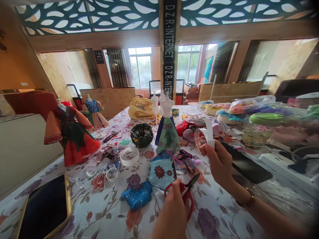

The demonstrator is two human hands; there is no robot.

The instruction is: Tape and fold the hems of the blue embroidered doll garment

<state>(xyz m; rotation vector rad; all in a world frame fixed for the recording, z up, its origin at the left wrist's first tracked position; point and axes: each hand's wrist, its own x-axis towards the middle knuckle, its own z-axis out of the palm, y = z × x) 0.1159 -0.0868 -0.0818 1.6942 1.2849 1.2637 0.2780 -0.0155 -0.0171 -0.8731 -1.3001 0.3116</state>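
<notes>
My left hand (174, 205) is closed around the red handles of a pair of scissors (189, 196), whose dark blades are spread and point up to the right. In my right hand (220, 161), fingers pinched, is a roll of white tape (199, 136) with reddish print inside and a loose end standing up. Pale blue fabric (158, 169) with red flower motifs lies just beyond the scissors. A bright blue dotted fabric piece (139, 196) is bunched to its left. Behind them a white mini dress form (166, 108) wears a green and navy skirt (167, 136).
Two dressed doll forms, one in a red and green gown (74, 139), stand at left. A dark woven basket (142, 134), a white ribbon roll (129, 156) and a tablet (45, 209) lie on the flowered cloth. A black phone (246, 162) and a green-lidded jar (261, 129) are at right.
</notes>
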